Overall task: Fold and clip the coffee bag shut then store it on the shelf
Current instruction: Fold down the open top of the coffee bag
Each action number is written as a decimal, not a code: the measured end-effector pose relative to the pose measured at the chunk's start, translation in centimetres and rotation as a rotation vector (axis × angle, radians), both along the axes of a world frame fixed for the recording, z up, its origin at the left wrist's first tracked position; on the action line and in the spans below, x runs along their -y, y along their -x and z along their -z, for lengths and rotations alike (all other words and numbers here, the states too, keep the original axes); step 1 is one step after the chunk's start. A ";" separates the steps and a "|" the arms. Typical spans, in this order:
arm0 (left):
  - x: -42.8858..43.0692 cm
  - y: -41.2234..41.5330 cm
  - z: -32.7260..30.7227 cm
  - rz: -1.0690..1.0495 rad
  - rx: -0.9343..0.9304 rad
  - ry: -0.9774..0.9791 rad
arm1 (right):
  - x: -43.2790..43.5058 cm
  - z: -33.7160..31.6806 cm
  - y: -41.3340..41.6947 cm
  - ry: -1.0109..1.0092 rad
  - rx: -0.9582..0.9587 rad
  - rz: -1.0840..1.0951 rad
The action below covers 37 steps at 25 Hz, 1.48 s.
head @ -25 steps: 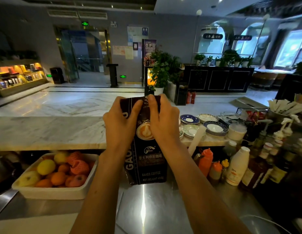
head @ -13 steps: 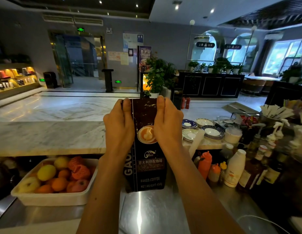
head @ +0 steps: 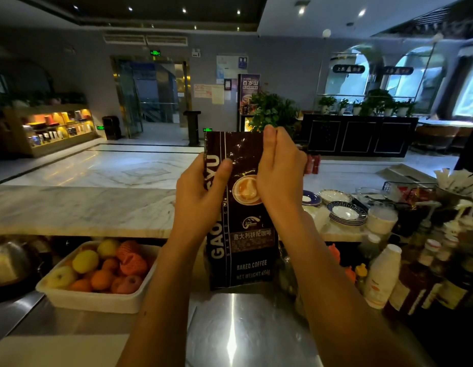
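A dark brown coffee bag (head: 243,250) with a latte picture and white lettering stands upright on the steel counter (head: 230,327). My left hand (head: 201,197) grips its left edge at mid-height, thumb across the front. My right hand (head: 277,178) holds the right edge higher up, fingertips at the top corner. The flat top strip of the bag rises straight and unfolded between the hands. No clip is in view.
A white tub of fruit (head: 97,271) sits left of the bag. Squeeze bottles, a white bottle (head: 381,276) and syrup bottles crowd the right. Stacked saucers (head: 346,213) rest on the marble ledge (head: 84,207) behind. A metal kettle (head: 10,260) is at far left.
The bag's top, covered by both hands a second ago, now stands tall and flat. My left hand slid down the left edge; my right hand stays near the top right corner.
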<state>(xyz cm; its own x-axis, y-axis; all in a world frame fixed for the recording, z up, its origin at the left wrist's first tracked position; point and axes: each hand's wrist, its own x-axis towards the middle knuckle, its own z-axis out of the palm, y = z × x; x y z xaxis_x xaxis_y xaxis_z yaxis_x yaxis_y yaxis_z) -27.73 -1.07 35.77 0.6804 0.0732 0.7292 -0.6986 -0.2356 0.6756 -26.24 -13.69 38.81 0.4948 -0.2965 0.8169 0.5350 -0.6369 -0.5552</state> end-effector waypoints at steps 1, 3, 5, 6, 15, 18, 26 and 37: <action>0.3 0.0 -0.2 -0.015 0.019 -0.022 | 0.2 -0.1 0.0 -0.008 0.004 -0.008; 0.9 0.1 -0.5 -0.081 0.053 -0.073 | 0.8 -0.2 -0.1 -0.046 0.020 -0.055; 1.2 0.0 -0.7 -0.157 0.071 -0.108 | 1.4 -0.1 0.1 -0.080 0.025 -0.137; 1.2 -0.1 -0.8 -0.191 0.077 -0.112 | 1.6 0.2 0.3 -0.079 0.016 -0.179; 1.7 -0.2 -2.2 -0.163 0.022 -0.036 | 2.3 1.0 0.4 -0.064 -0.038 -0.249; 1.2 0.8 -2.6 0.114 -0.163 0.100 | 2.4 1.1 0.3 -0.095 -0.014 -0.221; -0.5 0.8 -2.8 0.214 -0.216 0.134 | 3.3 0.6 0.3 -0.124 -0.189 -0.495; -3.4 0.3 -2.6 0.260 -0.242 0.081 | 4.1 1.2 0.1 -0.391 -0.227 -0.755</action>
